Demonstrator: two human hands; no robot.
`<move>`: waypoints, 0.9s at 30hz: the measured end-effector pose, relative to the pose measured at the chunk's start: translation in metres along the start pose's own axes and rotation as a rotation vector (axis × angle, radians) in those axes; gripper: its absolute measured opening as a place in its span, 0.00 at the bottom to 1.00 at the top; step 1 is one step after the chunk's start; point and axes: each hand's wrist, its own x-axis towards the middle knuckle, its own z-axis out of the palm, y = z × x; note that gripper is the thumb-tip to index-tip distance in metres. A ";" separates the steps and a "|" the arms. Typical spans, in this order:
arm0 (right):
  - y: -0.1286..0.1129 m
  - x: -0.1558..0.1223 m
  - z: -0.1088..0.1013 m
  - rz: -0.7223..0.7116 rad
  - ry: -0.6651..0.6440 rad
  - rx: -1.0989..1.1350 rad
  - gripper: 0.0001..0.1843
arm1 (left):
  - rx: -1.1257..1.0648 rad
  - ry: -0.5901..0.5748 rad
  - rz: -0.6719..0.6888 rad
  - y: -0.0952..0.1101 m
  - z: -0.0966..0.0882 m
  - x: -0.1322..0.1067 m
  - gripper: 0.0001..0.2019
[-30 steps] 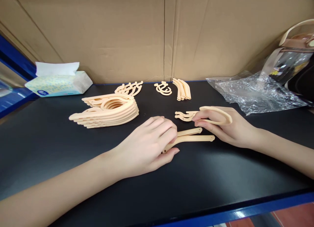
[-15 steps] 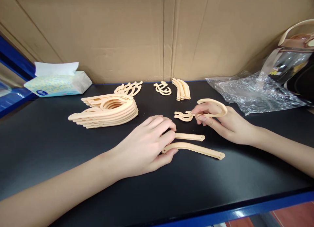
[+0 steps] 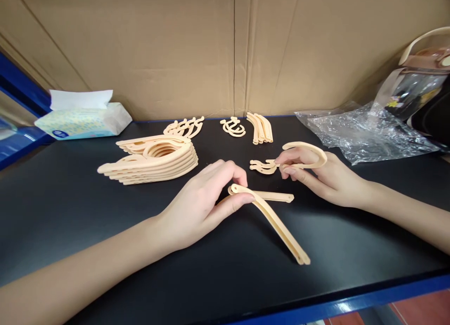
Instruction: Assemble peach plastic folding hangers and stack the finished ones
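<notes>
Pinching raised end of long hanger arm (image 3: pixel 277 226) between left hand (image 3: pixel 200 203) thumb and forefinger; far tip down, right of hand. Second arm (image 3: pixel 277 196) flat beyond fingertips. Pinching curved loop piece (image 3: pixel 309 149) in right hand (image 3: pixel 326 179). Probably parts-gathering stage; next calls for lining ends up.

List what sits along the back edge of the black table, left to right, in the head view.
Tissue pack → fanned hook pieces → small anchor-shaped pieces → bundle of curved bars → crumpled clear plastic bag → clear container with a pinkish lid.
</notes>
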 end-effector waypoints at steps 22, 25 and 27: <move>-0.004 -0.003 -0.001 0.037 0.045 0.062 0.03 | -0.578 0.000 -0.371 0.022 -0.004 0.005 0.09; -0.003 -0.002 -0.001 0.010 0.030 0.046 0.02 | -0.534 -0.012 -0.365 0.021 -0.002 0.003 0.11; -0.002 -0.002 -0.001 0.007 0.022 0.047 0.03 | -0.457 -0.026 -0.329 0.020 0.000 0.002 0.12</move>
